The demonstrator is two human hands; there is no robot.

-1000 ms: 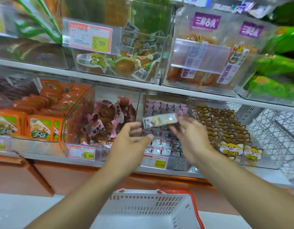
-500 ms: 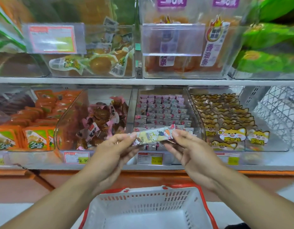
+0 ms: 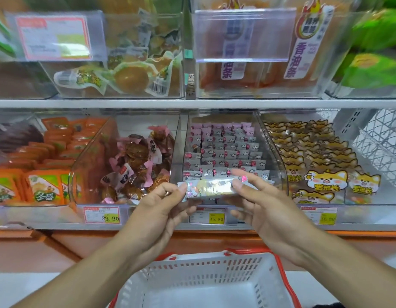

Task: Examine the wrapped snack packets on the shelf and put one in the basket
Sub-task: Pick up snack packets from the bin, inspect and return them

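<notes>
Packet [image 3: 209, 188] seems light and slippery, so my left hand [image 3: 161, 210] and right hand [image 3: 262, 205] pinch its two ends above the basket [image 3: 201, 266]

My left hand [image 3: 158, 210] and right hand [image 3: 262, 204] are both bare, with no gloves, rings or watch on them. My forearms are uncovered too, no sleeve reaching into view on either one. My fingernails are short and plain.
</notes>
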